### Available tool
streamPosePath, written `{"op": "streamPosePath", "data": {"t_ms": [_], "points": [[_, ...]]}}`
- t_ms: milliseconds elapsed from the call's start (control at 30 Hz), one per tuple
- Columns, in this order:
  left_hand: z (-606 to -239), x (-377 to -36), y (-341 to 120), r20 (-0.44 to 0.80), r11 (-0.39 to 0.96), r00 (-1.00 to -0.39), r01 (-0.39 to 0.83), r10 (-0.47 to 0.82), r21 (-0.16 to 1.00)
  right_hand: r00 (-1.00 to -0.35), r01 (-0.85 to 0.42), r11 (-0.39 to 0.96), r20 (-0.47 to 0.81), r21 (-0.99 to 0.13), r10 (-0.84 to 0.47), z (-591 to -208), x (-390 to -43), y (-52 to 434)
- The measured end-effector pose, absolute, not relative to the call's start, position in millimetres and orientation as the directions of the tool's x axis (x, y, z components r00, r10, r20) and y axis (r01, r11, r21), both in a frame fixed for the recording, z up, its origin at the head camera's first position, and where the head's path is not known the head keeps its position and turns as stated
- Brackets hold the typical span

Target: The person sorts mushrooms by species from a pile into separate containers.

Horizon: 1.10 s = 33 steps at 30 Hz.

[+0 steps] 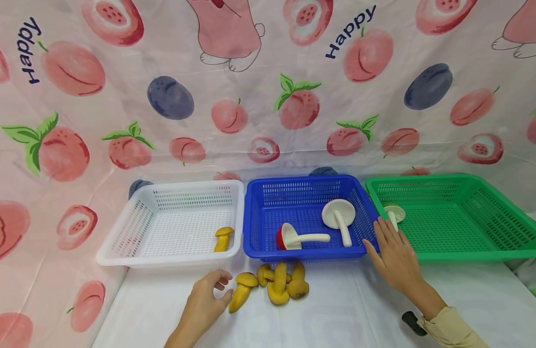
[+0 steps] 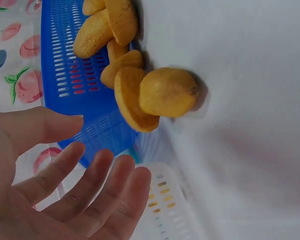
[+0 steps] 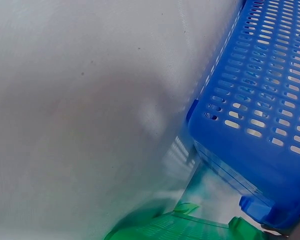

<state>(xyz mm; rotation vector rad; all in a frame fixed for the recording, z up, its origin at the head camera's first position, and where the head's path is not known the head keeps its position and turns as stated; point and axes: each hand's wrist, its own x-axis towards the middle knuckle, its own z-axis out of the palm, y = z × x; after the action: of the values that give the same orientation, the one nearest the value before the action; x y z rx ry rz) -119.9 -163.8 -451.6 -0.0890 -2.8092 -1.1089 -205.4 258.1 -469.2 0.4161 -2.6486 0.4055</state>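
Observation:
My left hand point(image 1: 207, 299) hovers just left of a yellow toy mushroom point(image 1: 243, 291) on the table, its fingers loosely bent and apart with nothing between them. In the left wrist view that mushroom point(image 2: 167, 92) lies beyond the thumb and fingers, with a gap. Several more yellow mushrooms point(image 1: 278, 287) cluster to its right, before the blue basket point(image 1: 302, 254). My right hand point(image 1: 396, 261), fingers extended, is at the corner where the blue and green baskets meet; whether it touches a rim I cannot tell. Near its fingertips a pale-stemmed mushroom point(image 1: 395, 212) leans inside the green basket point(image 1: 476, 255).
A white basket point(image 1: 172, 262) on the left holds one yellow mushroom point(image 1: 223, 239). Inside the blue basket lie a red-capped mushroom point(image 1: 289, 237) and another with its white underside up point(image 1: 339, 215). A fruit-print cloth point(image 1: 250, 96) hangs behind. A small black object point(image 1: 413, 323) sits by the right sleeve.

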Motion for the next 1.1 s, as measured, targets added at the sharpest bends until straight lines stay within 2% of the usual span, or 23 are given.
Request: {"op": "streamPosePath", "data": {"t_ms": [767,1100], "points": [[-478,-119,-150,0.075,0.752,-0.995,0.095,0.061,0.652,-0.866,-0.351,0.909,0.446,-0.225,-0.225,-467,-204,257],[-487,-124,-147,0.118,0.787,-0.992,0.111,0.048,0.606,-0.867,-0.347,0.911,0.446,-0.222,-0.221,-468,-205,257]]}}
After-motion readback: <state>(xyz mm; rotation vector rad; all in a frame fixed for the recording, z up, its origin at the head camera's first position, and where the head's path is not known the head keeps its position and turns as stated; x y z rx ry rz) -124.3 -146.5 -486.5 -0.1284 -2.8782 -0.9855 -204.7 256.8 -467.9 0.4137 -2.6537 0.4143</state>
